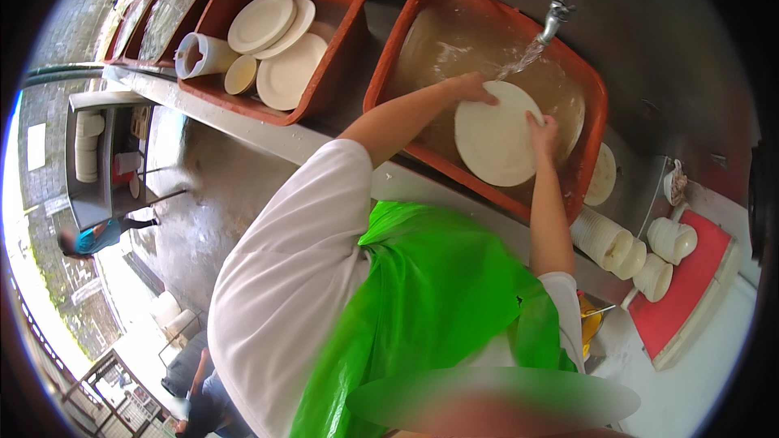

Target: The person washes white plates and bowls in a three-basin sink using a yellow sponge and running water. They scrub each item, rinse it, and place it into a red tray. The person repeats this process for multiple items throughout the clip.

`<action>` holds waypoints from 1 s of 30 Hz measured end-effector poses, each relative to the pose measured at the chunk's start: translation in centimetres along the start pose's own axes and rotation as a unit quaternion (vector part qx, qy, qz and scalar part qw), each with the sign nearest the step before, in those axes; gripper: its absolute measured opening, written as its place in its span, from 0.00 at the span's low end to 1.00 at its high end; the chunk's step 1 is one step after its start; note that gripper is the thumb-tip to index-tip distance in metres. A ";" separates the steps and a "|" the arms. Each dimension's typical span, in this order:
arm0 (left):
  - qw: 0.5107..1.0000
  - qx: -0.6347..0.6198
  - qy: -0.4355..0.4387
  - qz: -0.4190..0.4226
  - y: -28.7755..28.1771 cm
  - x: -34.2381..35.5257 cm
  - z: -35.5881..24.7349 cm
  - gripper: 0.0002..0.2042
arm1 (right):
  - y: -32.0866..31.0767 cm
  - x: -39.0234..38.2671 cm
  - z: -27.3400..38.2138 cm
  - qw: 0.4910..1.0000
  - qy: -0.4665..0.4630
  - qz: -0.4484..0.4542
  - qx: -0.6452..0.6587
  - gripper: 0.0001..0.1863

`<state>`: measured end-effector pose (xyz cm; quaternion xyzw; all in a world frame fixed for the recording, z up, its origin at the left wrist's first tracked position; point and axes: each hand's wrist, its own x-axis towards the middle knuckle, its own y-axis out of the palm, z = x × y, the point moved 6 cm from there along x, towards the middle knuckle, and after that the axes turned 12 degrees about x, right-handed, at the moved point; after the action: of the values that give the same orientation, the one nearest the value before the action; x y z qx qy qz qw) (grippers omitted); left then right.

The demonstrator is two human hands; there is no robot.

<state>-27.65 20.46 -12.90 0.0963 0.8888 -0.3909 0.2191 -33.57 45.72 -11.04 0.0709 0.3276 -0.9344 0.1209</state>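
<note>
A round white plate (497, 142) is held tilted between my two hands over the orange-red tub (600, 97). My left hand (473, 89) is closed on its upper left rim. On the right rim my right hand (544, 138) has its thumb over the plate's face, its other fingers partly hidden. Water (523, 59) falls from the metal tap (557, 15) just beyond the plate. Cloudy water (430, 49) stands in the tub, and a pale rounded shape shows in it right of the plate.
Left of me, a second orange-red tub (357, 4) holds white plates (290, 73), a yellowish bowl (241, 75) and a white container (207, 55). Stacked cups (600, 239) and another plate (602, 174) sit right of my tub, near a red board (677, 292). Two people are farther off at left.
</note>
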 end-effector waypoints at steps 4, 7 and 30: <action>0.993 -0.005 0.008 -0.116 -7.1 -5.8 -1.8 0.30 | 1.8 1.1 -7.1 0.995 0.019 -0.003 0.097 0.38; 0.942 0.002 -0.026 -0.334 -13.2 -11.5 -1.1 0.28 | 3.5 1.5 -9.4 0.986 0.114 0.055 0.109 0.37; 0.915 -0.214 0.021 -0.341 -14.0 -18.1 -0.6 0.10 | -6.9 -5.1 2.6 0.961 -0.035 -0.243 -0.126 0.44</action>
<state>-16.63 11.48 5.00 -0.2534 0.9345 -0.2401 0.0694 -30.66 50.25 -3.86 -0.0590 0.4454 -0.8888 -0.0904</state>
